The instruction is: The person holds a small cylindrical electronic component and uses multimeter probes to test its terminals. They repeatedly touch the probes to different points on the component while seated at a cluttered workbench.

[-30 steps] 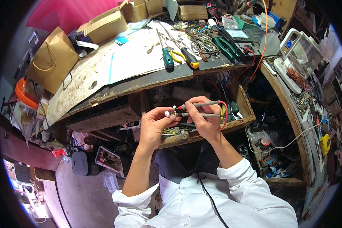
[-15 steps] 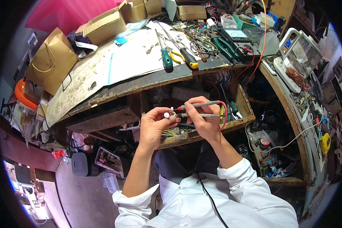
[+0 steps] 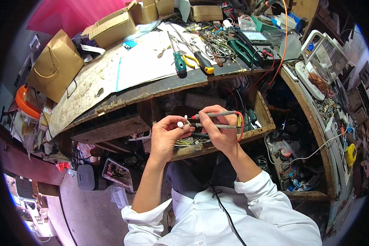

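Note:
Over a wooden drawer [image 3: 221, 146] pulled out beneath the bench, my left hand [image 3: 163, 138] pinches a small part with white, round-ended bits [image 3: 180, 124] and some metal; its exact kind cannot be made out. Two pen-like test probes [image 3: 224, 112] lie side by side in my right hand [image 3: 224, 138], its fingers closed round them. A red lead [image 3: 243, 127] loops from one probe. Both tips point left and reach the small part; whether they touch its metal is too small to tell. A meter [image 3: 256, 37] with a red plug stands on the bench at the back right.
Two screwdrivers [image 3: 179, 63], yellow-handled pliers [image 3: 190, 61] and large green-handled pliers [image 3: 240, 51] lie along the bench edge. A brown paper bag [image 3: 55, 67] stands at left. An orange cable [image 3: 284, 37] hangs at right, near a white scale-like device [image 3: 311, 78].
Both hands stay almost still. The probes in my right hand have tilted very slightly, with their tips still at the small part.

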A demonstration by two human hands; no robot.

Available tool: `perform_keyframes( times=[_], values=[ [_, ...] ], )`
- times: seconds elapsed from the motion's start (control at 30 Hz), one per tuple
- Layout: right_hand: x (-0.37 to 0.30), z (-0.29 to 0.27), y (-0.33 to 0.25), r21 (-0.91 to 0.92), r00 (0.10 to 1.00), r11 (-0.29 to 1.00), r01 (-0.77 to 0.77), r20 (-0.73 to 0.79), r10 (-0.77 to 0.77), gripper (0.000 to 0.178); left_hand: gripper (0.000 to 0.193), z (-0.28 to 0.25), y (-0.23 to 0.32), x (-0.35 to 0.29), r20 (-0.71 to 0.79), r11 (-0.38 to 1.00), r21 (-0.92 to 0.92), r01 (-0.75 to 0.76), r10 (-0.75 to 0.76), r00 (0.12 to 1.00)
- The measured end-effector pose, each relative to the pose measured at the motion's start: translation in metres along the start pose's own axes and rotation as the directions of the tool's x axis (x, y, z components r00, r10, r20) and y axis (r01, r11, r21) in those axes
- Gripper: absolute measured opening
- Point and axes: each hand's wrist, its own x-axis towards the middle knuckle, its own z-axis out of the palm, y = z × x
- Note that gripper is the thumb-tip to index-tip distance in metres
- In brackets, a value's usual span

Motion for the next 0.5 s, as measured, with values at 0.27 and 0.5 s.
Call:
perform_keyframes(
  times=[0.27, 0.5],
  values=[
    [-0.0001, -0.0004, 0.0025, -0.016, 0.999, 0.999, 0.029, 0.015, -0.029, 0.009, 0.019, 0.0015, 0.0025, -0.0007, -0.009, 1.0, 0.027, 0.01, -0.01, 1.0],
    [0.0002, -0.0009, 0.0033, -0.005, 0.999, 1.0, 0.025, 0.033, -0.025, 0.008, 0.019, 0.0015, 0.0029, -0.0007, -0.006, 1.0, 0.023, 0.01, -0.009, 1.0]
  ],
)
